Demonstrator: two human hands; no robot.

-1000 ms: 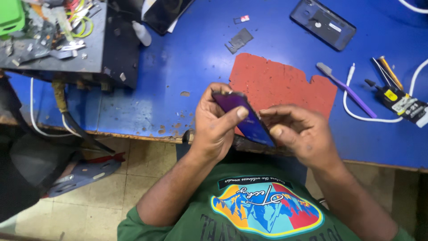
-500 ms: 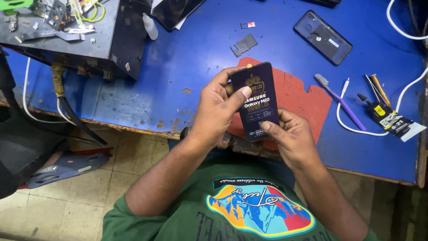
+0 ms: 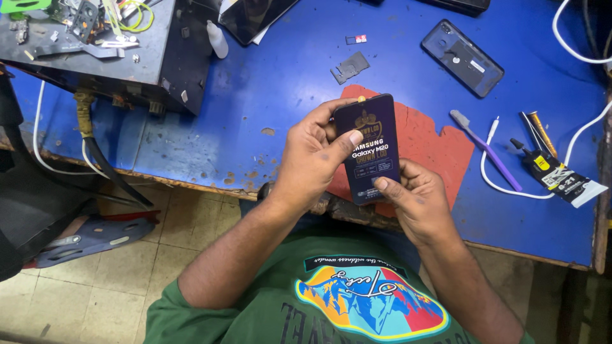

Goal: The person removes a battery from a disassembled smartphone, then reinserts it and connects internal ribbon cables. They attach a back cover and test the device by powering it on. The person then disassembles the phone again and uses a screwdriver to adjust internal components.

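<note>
Both my hands hold a flat dark purple phone-screen package (image 3: 371,146) with printed lettering, upright over the near edge of the blue workbench (image 3: 268,83). My left hand (image 3: 312,156) grips its left side, thumb pressed on the front. My right hand (image 3: 417,200) supports its bottom edge from below, thumb on the lower front. Behind the package lies a torn red mat (image 3: 427,137).
A grey phone back (image 3: 462,57) lies at the far right. A purple toothbrush (image 3: 486,150), white cable (image 3: 510,185), glue tube (image 3: 553,172) and small tools sit right. A grey equipment box (image 3: 95,44) with parts stands at left, a small bottle (image 3: 217,38) beside it.
The package was turned from edge-on and tilted to upright with its printed face toward me. Both hands rose slightly over the red mat.
</note>
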